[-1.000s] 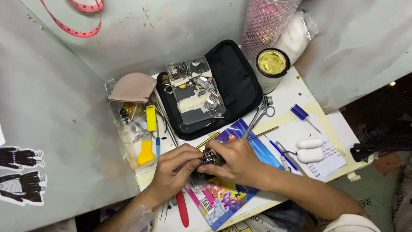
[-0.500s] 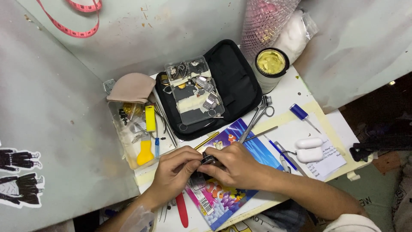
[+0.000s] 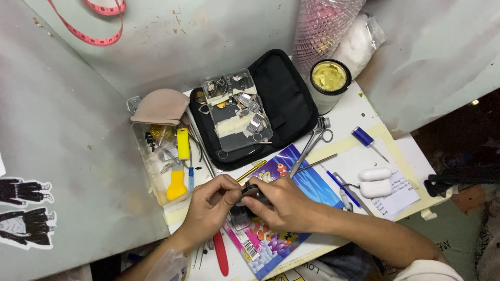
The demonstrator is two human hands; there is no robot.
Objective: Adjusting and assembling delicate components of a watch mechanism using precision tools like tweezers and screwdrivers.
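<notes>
Watch (image 3: 251,193): a small dark piece with a metal edge, low in the middle of the desk (image 3: 359,112), above a colourful booklet (image 3: 291,208). Both hands pinch it. The left hand (image 3: 211,208) comes in from 7 o'clock, its grip narrow, thumb and fingers closed on the watch's left side. The right hand (image 3: 284,205) comes in from 4 o'clock, its grip also closed round the watch from the right and partly hiding it.

The booklet is blue and pink with cartoon fish, and a white barcode label (image 3: 245,244) sits at its 7 o'clock corner. At 3 o'clock of the hands lies a white printed sheet (image 3: 401,195) with a white earbud case (image 3: 375,182) on it. On the wall at 9 o'clock are black figure stickers (image 3: 23,208).

At 12 o'clock a black zip case (image 3: 286,104) lies open, carrying a clear lidded box (image 3: 237,112) of small metal parts and white foam. At 10 o'clock a clear tray (image 3: 156,166) holds a yellow lighter (image 3: 182,143), a yellow-handled tool (image 3: 177,184) and bits, with a beige cloth (image 3: 161,106) over its far end. At 1 o'clock stands a white tub (image 3: 328,86) with yellow contents. A red-handled tool (image 3: 220,255) lies just below the left hand.
</notes>
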